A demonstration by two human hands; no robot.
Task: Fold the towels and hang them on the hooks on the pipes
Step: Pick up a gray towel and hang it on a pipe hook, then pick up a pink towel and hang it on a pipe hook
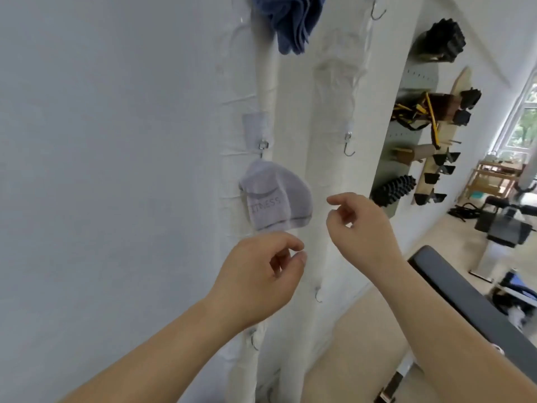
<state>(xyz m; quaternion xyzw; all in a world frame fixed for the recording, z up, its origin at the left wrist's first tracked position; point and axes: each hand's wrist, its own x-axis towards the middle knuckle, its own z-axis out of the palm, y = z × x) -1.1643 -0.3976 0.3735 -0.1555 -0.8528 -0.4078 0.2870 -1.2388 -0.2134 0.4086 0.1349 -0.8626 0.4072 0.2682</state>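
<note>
— Although part of its lettering is tucked into the fold, can you tell where the pale grey folded cloth towel hangs?
— On the left white wrapped pipe, under a small metal clip hook. The cloth hides the hook's tip. I read "TNESS"; whatever letter comes before that is too faint.
— And the dark blue bunched towel?
— Higher up on the same pipe, cut off by the top edge, so what carries it is out of view.
— The hands?
— The left hand is just below the grey towel. The right hand is beside the towel, in front of the right white wrapped pipe. Each has loosely curled fingers with the thumb near the forefinger, and grips nothing. They are apart from each other, and neither touches the cloth.
— Any other hooks?
— A bare steel hook sits midway up the right pipe, and another steel hook is near the top edge. Two faint lower hooks are hard to make out beside the left wrist and forearm.
— What about the far right?
— A grey wall board carries black and yellow gear, which is too blurred to name.
</note>
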